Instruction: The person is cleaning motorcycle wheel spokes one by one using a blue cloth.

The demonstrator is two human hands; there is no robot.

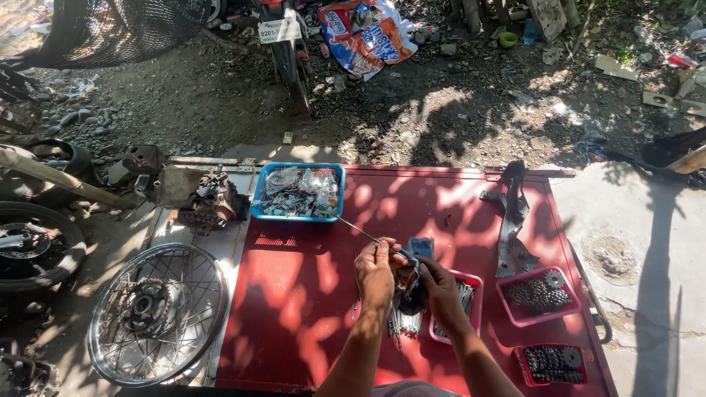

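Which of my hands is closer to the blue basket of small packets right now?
Left. The left hand is just below the blue basket, holding a thin spoke that points toward its corner. The right hand sits farther right and lower, beside the pink tray.

three pink trays [507, 292], one blue basket [257, 192], one spoked wheel [157, 314].

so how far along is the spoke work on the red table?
Looks early. Done: one laced wheel lies left of the table. In hand: the left hand pinches a spoke angled toward the blue basket; the right hand steadies a dark part, maybe a hub. Left: loose spokes under the hands and more in the pink tray.
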